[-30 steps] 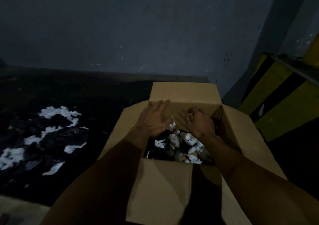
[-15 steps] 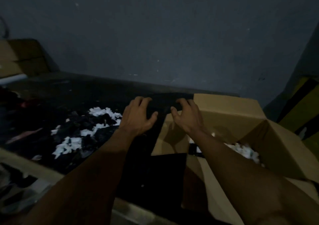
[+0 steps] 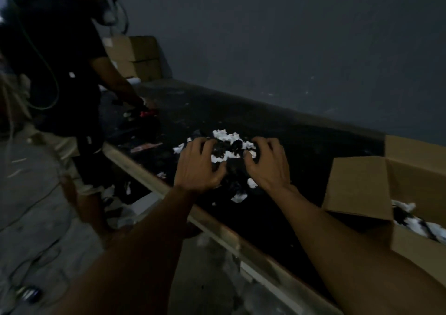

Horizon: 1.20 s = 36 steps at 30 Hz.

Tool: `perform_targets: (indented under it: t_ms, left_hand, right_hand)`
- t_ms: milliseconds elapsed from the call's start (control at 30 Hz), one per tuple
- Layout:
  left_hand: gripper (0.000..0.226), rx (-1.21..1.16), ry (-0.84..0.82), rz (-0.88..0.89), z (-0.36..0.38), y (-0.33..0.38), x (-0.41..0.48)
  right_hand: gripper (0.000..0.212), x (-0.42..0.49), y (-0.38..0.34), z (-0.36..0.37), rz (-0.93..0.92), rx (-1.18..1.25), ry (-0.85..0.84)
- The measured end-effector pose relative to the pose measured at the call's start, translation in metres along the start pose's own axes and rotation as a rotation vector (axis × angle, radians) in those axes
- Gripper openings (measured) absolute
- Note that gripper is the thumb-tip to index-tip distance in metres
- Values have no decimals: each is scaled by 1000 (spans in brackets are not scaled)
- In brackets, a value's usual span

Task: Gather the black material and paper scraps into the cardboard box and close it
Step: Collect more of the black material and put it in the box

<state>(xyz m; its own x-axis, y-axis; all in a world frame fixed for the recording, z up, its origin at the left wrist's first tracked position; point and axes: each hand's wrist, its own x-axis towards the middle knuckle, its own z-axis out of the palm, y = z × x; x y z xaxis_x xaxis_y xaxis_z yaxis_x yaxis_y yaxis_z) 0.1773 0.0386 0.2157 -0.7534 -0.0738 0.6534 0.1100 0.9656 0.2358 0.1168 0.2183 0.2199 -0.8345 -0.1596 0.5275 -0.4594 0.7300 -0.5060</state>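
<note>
Head view, dim light. I am reaching both bare arms forward over the dark table [image 3: 304, 143], whose pale near edge is running diagonally from left to lower right.

(a) My left hand [image 3: 200, 166] is lying palm-down on the left side of the scrap heap [image 3: 229, 153], its fingers bending down into it and the thumb pressing in from the near side.

(b) My right hand [image 3: 266, 165] is doing the same on the right side, fingers hooking over the top and the thumb digging in. Both hands are clutching the heap between them, and only a narrow gap is separating them.

(c) The heap is sitting on the table top, well to the left of the cardboard box [image 3: 420, 249]. White paper scraps [image 3: 228, 136] are showing beyond my fingertips, and black material [image 3: 235, 168] is bunching between my thumbs. A few loose white bits are lying just nearer the table edge.

(d) The box is standing open at the right, its left flap [image 3: 357, 186] sticking out toward the heap. White and black scraps [image 3: 412, 223] are lying inside it.

(e) At the left, another person [image 3: 60, 78] in dark clothing is standing at the table, one hand near a red object [image 3: 147, 114]. Stacked cartons [image 3: 138, 58] are resting against the grey wall [image 3: 289, 39] behind.
</note>
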Motion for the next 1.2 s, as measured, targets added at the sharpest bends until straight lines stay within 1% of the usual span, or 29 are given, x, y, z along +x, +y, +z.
perform_targets:
  t_ms: [100, 167, 267, 400, 467, 600, 667, 767, 867, 967, 1067, 1133, 1200]
  left_hand:
    - [51, -10, 1, -59, -1, -25, -17]
    - [52, 29, -18, -73, 5, -41, -27]
    - [57, 74, -109, -137, 19, -62, -41]
    - [55, 46, -178, -148, 47, -84, -55]
    - [54, 44, -218, -162, 63, -91, -54]
    - [48, -4, -278, -188, 103, -99, -41]
    - [52, -11, -329, -181, 126, -102, -36]
    - [58, -14, -403, -219, 160, -101, -24]
    - [51, -28, -430, -230, 190, -99, -8]
    - [51, -54, -423, -267, 215, -95, 7]
    - [61, -50, -428, -282, 232, -95, 20]
    - [79, -41, -460, -263, 242, -104, 29]
    - [96, -33, -548, -256, 254, -119, 38]
  right_hand:
    - [42, -4, -15, 27, -28, -10, -49]
    - [43, -7, -19, 44, -51, -12, -87]
    - [42, -12, -17, 70, -55, -15, -151]
    - [40, -18, 0, 103, -47, -47, -239]
    - [41, -17, 13, 120, -37, -59, -256]
    - [40, -7, 46, 152, 24, -109, -302]
    - [41, -2, 65, 163, 58, -153, -345]
    - [42, 6, 95, 174, 117, -218, -390]
    - [43, 23, 120, 180, 189, -263, -386]
    - [46, 44, 136, 186, 249, -273, -385]
    - [59, 62, 142, 194, 309, -249, -450]
    - [70, 75, 144, 203, 341, -219, -524]
    - [81, 89, 146, 212, 356, -206, -592]
